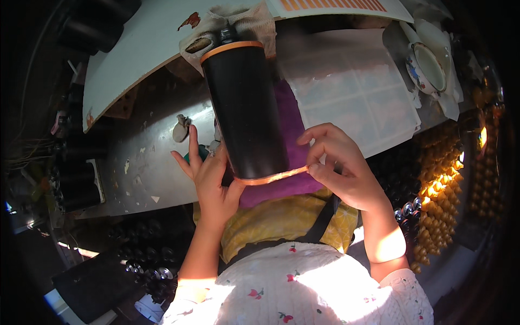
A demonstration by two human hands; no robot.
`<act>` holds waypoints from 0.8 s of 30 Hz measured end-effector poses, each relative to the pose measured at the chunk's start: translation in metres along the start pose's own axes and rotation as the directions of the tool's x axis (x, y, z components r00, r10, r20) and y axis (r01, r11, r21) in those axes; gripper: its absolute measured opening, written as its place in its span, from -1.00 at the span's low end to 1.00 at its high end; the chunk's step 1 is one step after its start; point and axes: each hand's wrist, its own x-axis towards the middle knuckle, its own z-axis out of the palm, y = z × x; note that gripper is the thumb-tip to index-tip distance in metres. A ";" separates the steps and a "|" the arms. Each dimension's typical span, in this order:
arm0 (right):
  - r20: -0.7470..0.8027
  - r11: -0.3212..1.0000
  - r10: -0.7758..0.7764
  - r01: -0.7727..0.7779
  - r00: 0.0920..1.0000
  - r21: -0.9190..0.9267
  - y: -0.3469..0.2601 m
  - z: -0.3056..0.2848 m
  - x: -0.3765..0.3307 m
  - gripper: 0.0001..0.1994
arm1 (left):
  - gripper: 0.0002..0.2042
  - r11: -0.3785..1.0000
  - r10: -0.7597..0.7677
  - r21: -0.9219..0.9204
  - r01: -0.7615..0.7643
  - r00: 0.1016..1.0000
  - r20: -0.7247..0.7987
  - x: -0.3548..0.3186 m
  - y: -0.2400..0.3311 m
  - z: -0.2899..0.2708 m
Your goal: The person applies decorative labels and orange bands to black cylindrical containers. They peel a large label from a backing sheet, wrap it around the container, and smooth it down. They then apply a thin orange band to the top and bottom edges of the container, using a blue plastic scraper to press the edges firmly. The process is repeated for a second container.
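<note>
A black cylinder (pixel 246 108) lies lengthwise in front of me, with an orange band (pixel 233 49) round its far end. A shiny orange strip (pixel 279 176) runs along the rim of its near end and stretches off to the right. My right hand (pixel 346 170) pinches the strip's free end between thumb and forefinger. At the near left edge of the cylinder, my left hand (pixel 211 187) grips the rim with thumb and forefinger, while its other fingers spread outward. Purple cloth (pixel 292 124) lies under the cylinder. How the strip runs beneath is hidden.
A crumpled whitish cloth (pixel 260 27) lies at the far end of the cylinder. Patterned white sheets (pixel 357 92) and an enamel bowl (pixel 428 67) are on the right. Several gold pointed pieces (pixel 441 211) stand at the right. More black cylinders (pixel 78 184) stand at the left.
</note>
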 end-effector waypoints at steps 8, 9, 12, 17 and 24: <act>0.043 0.975 -0.194 0.197 0.980 -0.103 -0.044 0.007 -0.016 -0.90 | -0.31 0.991 -0.033 -0.135 0.018 0.993 -0.109 -0.006 0.010 0.001; 0.069 0.952 -0.271 0.278 0.960 -0.128 -0.052 0.009 -0.017 -0.89 | -0.30 0.994 -0.023 -0.106 0.012 0.994 -0.107 -0.006 0.012 -0.001; 0.068 0.947 -0.282 0.289 0.957 -0.142 -0.060 0.007 -0.015 -0.87 | -0.28 0.999 -0.003 -0.050 -0.002 0.995 -0.100 -0.007 0.014 -0.003; -0.061 0.995 -0.101 0.102 0.993 0.019 -0.030 0.000 -0.014 -0.92 | -0.23 0.990 -0.022 -0.143 -0.002 0.986 -0.167 -0.004 0.014 0.000; -0.098 0.966 0.002 0.023 0.995 0.258 0.011 0.001 -0.005 -0.92 | 0.01 0.970 0.166 0.184 -0.160 0.986 -0.019 0.020 0.038 -0.010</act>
